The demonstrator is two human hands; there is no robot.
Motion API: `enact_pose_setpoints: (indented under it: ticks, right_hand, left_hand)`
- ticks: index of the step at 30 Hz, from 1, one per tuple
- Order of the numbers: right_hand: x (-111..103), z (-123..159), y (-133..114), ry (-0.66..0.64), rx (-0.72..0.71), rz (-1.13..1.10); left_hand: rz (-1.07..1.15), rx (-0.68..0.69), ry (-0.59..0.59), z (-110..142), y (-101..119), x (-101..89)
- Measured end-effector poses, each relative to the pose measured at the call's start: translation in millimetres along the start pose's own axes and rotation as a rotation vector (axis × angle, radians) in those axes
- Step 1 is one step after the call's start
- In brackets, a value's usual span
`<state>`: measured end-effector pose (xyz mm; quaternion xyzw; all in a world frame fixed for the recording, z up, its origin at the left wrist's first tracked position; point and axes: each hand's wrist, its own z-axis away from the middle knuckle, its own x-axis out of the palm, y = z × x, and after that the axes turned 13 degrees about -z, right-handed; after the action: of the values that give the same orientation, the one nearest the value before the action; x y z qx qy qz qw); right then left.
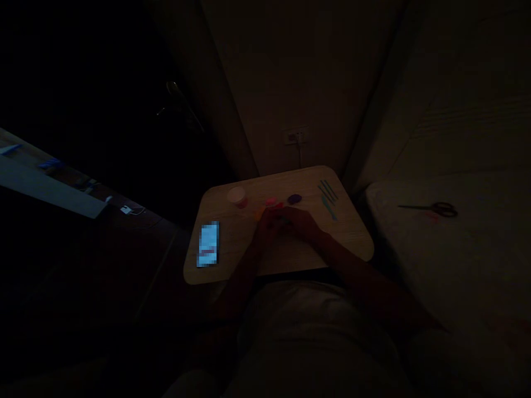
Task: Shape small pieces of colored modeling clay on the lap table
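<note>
The room is very dark. My left hand (269, 220) and my right hand (293, 218) meet over a small wooden table (236, 243), fingers drawn in and pressed together. A small dark spot shows between the fingers, but what they hold I cannot make out. Close beyond the fingertips lie a pink lump (271, 202), a red piece (279, 205) and an orange piece (259, 213) that look like modelling clay. A purple lump (294, 199) sits apart, just past my right hand.
On the table stand a lidded tub (237, 197) and a lit phone (208, 244) at left, with several thin sticks (328, 190) and a teal modelling tool (328, 207) at right. Scissors (431, 208) rest on a pale surface at right. A cord hangs from the wall socket (296, 136).
</note>
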<state>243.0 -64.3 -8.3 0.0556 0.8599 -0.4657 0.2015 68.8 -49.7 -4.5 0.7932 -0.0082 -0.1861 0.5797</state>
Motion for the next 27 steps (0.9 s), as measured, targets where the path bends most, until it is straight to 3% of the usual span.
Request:
enact_pose_setpoints:
  ticks: [3, 6, 10, 20, 23, 27]
  right_hand:
    - [-9.5, -2.1, 3.9, 0.21, 0.093, -0.074]
    - [-26.9, -3.7, 9.3, 0.395, 0.174, -0.144]
    - [-45.0, -3.3, 17.1, 0.513, 0.249, -0.087]
    - [-44.9, -0.6, 23.0, 0.465, 0.252, -0.098]
    - [-45.2, -0.9, 26.6, 0.462, 0.261, -0.002]
    - [-42.7, -0.6, 30.0, 0.476, 0.276, 0.1]
  left_hand:
    - [0.039, -0.055, 0.025, 0.2, 1.4, -0.1]
    - [0.057, -0.078, 0.14, -0.6, 1.6, -2.2]
    - [0.009, -0.081, 0.196, -0.9, 2.6, -3.7]
    - [-0.164, -0.067, 0.332, -0.8, -4.2, -21.7]
    - [-0.246, -0.067, 0.436, -1.1, -6.7, -30.9]
    - [-0.428, 0.037, 0.609, -2.4, -9.3, -38.3]
